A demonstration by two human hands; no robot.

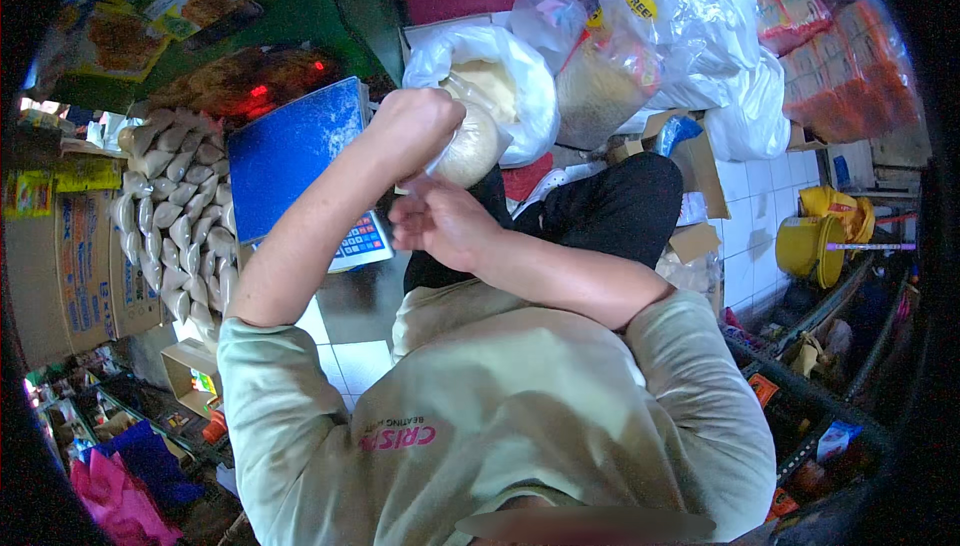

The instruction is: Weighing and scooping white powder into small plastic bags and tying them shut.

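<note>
A clear plastic bag of pale powder (pixel 474 147), rounded and full, hangs over my lap in front of the big sack. My left hand (pixel 420 125) is closed in a fist on the bag's gathered plastic, its wrist bent over the top. Just below, my right hand (pixel 450 227) has its thumb at the loose end of the same plastic; its other fingers are curled and blurred. Behind the bag, an open white plastic sack (pixel 536 107) holds more pale powder, with a clear plastic piece (pixel 472 92) lying in it.
Left of my hands stands a digital scale with a blue platform (pixel 292 156) and a keypad (pixel 360 238). Beyond it are many small filled bags (pixel 180 208). Knotted white plastic bags (pixel 697 35), an open cardboard box (pixel 697 171) and a yellow bucket (pixel 806 249) stand to the right.
</note>
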